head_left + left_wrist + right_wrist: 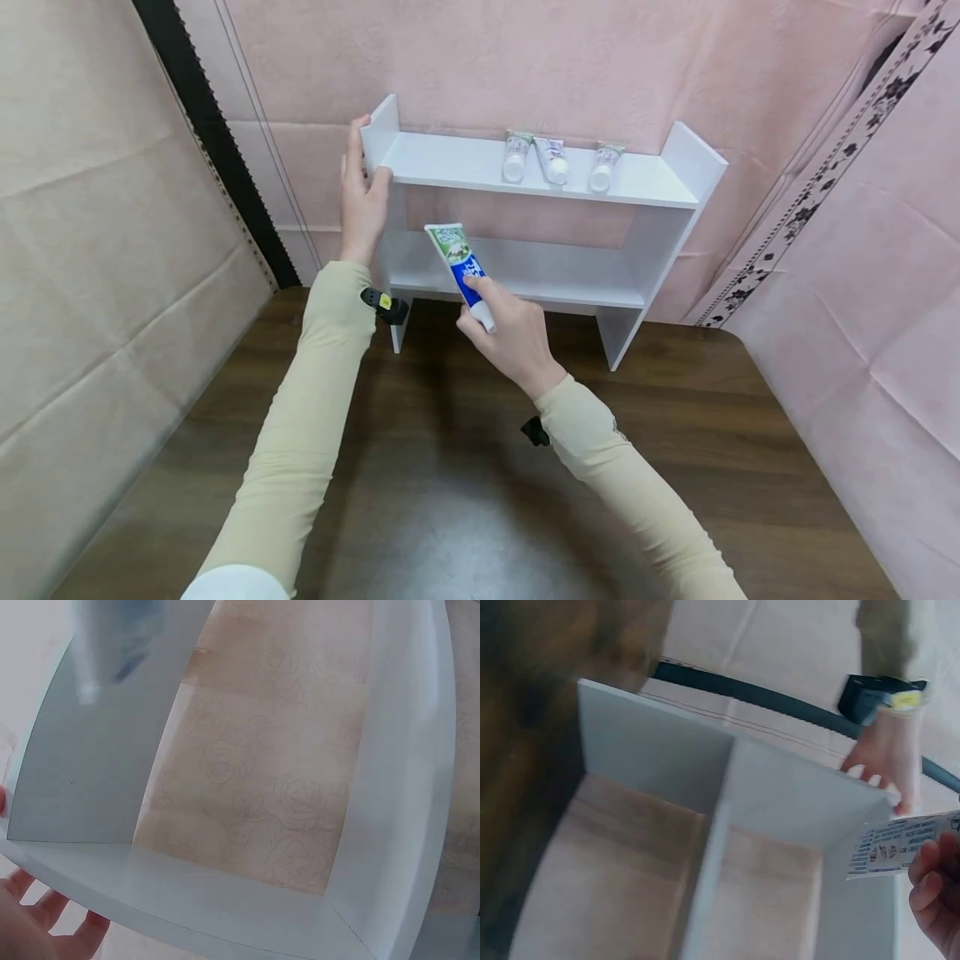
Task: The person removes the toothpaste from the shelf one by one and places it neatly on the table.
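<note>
A white two-tier shelf [525, 171] stands against the back cloth. My left hand [363, 200] grips its left side panel near the top; in the left wrist view the fingers [51, 907] lie against the panel's outer side. My right hand [517, 329] holds a toothpaste tube [459, 254], green, white and blue, by its cap end, in front of the lower tier. The printed back of the tube [889, 849] shows in the right wrist view. Along the top tier are three tubes with pale caps: one left [516, 156], one middle [552, 162], one right [604, 167].
The shelf stands on a dark wooden table [465, 467]. Pink cloth walls [540, 58] close off the back and both sides. A black strip [217, 142] runs down the left corner, and a floral border [817, 200] down the right.
</note>
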A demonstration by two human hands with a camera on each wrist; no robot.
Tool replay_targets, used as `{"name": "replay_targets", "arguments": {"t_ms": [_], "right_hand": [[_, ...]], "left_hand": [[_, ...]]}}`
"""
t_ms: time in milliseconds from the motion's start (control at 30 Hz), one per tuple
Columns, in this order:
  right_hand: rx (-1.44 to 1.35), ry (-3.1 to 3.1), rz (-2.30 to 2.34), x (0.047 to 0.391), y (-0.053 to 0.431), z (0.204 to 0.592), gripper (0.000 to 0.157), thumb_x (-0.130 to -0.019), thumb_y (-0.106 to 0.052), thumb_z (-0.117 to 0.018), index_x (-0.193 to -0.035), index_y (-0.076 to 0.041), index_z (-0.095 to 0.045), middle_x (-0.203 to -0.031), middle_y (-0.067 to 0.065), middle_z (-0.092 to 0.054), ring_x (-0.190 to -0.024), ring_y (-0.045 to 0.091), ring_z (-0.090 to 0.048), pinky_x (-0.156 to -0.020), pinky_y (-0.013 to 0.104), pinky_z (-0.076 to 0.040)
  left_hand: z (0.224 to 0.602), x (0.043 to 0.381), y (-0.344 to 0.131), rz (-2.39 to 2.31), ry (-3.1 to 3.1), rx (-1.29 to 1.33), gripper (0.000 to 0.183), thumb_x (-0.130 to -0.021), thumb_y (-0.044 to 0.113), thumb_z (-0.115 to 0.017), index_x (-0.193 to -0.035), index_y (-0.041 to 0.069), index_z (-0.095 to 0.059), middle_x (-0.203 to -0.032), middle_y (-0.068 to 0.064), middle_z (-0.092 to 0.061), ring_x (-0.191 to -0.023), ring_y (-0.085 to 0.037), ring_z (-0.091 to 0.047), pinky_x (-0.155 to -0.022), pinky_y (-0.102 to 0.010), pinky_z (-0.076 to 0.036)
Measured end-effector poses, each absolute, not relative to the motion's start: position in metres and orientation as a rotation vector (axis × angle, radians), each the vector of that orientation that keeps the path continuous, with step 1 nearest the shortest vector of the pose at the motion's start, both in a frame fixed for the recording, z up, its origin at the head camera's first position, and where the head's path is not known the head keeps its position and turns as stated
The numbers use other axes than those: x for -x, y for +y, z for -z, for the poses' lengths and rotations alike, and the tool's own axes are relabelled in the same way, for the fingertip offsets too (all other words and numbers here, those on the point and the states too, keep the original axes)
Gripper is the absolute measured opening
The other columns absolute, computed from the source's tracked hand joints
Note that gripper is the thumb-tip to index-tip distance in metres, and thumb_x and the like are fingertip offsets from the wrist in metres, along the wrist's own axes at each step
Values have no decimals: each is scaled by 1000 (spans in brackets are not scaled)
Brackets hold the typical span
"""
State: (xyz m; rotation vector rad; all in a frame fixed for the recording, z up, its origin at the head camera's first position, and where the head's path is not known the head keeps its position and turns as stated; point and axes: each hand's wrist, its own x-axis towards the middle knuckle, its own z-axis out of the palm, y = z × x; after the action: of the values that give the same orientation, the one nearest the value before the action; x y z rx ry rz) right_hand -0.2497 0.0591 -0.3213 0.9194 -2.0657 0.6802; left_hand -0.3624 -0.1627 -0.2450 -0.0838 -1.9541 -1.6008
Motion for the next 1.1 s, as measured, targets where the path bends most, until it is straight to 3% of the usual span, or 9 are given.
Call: {"name": "replay_targets", "arguments": {"t_ms": [333,567,700,867,1100], "right_hand": [[-894,-2139,-700,247,62,356,29,-85,-17,-63,-112,-6,-62,-101,12,-74,-65,16,-66,-50,25,-50],[-942,-2209,-703,242,58,373,27,-85,-18,-63,-109,-8,-61,-94,11,-75,-58,11,-60,-48,18,-45],[-967,-2336,-715,242,54,381,23,-85,-19,-62,-106,-11,-59,-78,6,-71,-51,8,-50,-44,15,-35],[-987,-2608,-664,246,50,395,19,-86,-23,-59,-103,-13,-57,-59,-2,-53,-47,6,-37,-43,18,-26],[-1083,-2811,-430,245,39,418,20,-88,-27,-58,-102,-13,-60,-64,-5,-54,-52,6,-44,-44,19,-34]], "left_hand": [[247,364,-163,1600,-1942,90,64,-92,12,-42,-144,47,-33,-138,0,-42,-107,-11,-43,-83,-27,-40],[245,361,-161,1587,-1948,89,63,-92,12,-42,-144,48,-33,-137,1,-43,-104,-8,-42,-83,-27,-39],[244,359,-160,1583,-1942,91,64,-92,12,-43,-143,48,-34,-134,1,-43,-101,-8,-43,-81,-26,-38],[244,361,-160,1595,-1933,80,63,-91,12,-43,-141,50,-36,-128,2,-44,-99,-10,-44,-79,-26,-39],[244,359,-161,1581,-1949,72,63,-92,12,-42,-141,51,-35,-132,0,-44,-101,-11,-45,-80,-27,-40]]}}
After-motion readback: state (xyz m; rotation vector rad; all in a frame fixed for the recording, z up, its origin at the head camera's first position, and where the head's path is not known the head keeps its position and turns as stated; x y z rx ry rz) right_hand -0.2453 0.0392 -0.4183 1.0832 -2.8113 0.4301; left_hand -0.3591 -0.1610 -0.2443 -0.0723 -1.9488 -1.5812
